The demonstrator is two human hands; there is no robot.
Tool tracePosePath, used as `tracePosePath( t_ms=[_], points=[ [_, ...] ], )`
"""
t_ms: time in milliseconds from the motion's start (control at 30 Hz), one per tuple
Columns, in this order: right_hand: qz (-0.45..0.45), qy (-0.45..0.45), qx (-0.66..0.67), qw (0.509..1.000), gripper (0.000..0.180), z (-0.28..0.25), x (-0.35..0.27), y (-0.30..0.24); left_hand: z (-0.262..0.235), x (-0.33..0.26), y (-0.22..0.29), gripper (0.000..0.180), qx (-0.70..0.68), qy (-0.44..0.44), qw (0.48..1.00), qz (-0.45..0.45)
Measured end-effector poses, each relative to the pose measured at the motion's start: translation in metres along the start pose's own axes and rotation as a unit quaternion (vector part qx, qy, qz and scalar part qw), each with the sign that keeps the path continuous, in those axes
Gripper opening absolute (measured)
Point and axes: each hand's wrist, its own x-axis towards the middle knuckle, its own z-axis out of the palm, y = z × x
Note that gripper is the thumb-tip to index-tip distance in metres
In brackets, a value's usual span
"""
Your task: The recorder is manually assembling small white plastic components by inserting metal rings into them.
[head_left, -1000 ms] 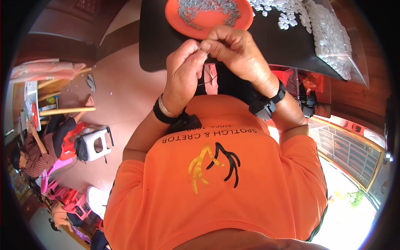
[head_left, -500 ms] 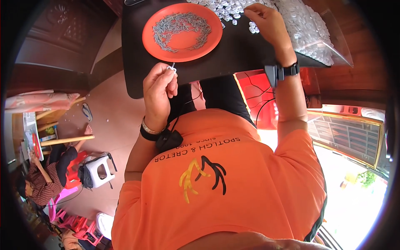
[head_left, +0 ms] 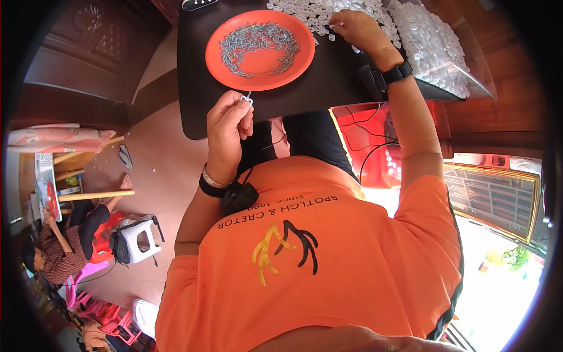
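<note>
Small metal screw with a white plastic ring (head_left: 247, 99) is pinched between the closed fingertips of the left hand (head_left: 229, 126), held by the orange plate (head_left: 296, 73) of screws (head_left: 258, 44). The right hand (head_left: 360, 29) rests curled on loose white rings (head_left: 311, 12), fingers closing on one.

We saw the plate (head_left: 218, 50) of small metal pieces (head_left: 258, 44) on the table (head_left: 193, 100), left of a heap of small washers (head_left: 316, 12). A clear bag (head_left: 437, 50) of more washers lay at the table's right end. Far left, beyond the table, a stool (head_left: 139, 237) stood on the floor (head_left: 158, 176).
</note>
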Motion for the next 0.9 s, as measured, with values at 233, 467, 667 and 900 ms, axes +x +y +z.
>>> tracePosePath(
  t_ms=[233,467,667,900],
  points=[
    [0.104,-0.051,0.447,0.887,0.026,-0.023,-0.020,-0.044,0.001,0.000,0.001,0.019,0.001,0.000,1.000,-0.005],
    [0.062,-0.102,0.636,0.762,0.019,-0.038,-0.035,-0.121,0.012,0.000,0.012,0.020,0.025,-0.053,0.995,0.076],
    [0.031,-0.105,0.674,0.731,0.017,-0.030,-0.040,-0.165,0.011,0.001,0.017,0.019,0.028,-0.086,0.992,0.084],
    [0.020,-0.086,0.671,0.737,0.018,-0.028,-0.051,-0.190,0.004,-0.002,0.010,0.022,-0.063,-0.078,0.992,0.077]
  ],
)
